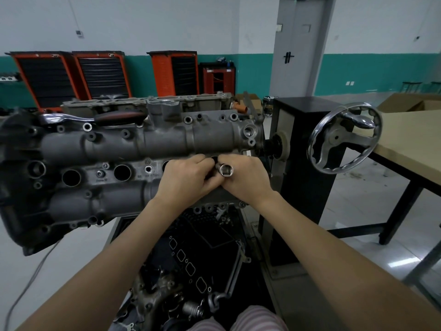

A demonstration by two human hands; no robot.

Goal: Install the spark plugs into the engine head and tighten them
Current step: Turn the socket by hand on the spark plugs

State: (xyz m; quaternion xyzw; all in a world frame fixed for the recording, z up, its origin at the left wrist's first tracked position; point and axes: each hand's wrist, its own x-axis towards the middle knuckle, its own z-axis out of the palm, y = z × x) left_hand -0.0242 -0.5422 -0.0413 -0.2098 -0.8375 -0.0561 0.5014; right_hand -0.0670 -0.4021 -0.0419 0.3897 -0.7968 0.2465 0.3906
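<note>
The grey engine head (114,144) lies across an engine stand, with a row of dark round spark plug wells (122,172) along its middle. My right hand (245,180) grips a chrome socket (225,170) whose open square end faces me, over the rightmost well. My left hand (188,177) presses against it with curled fingers touching the socket's lower part. No spark plug shows; the hands hide the well beneath them. A ratchet wrench (95,118) with a dark handle rests on the head's far top edge.
A chrome handwheel (343,138) juts from the black stand column (303,163) at right. A tan table (410,139) stands further right. Engine parts lie in the tray (191,271) below. Orange tool cabinets (71,77) line the back wall.
</note>
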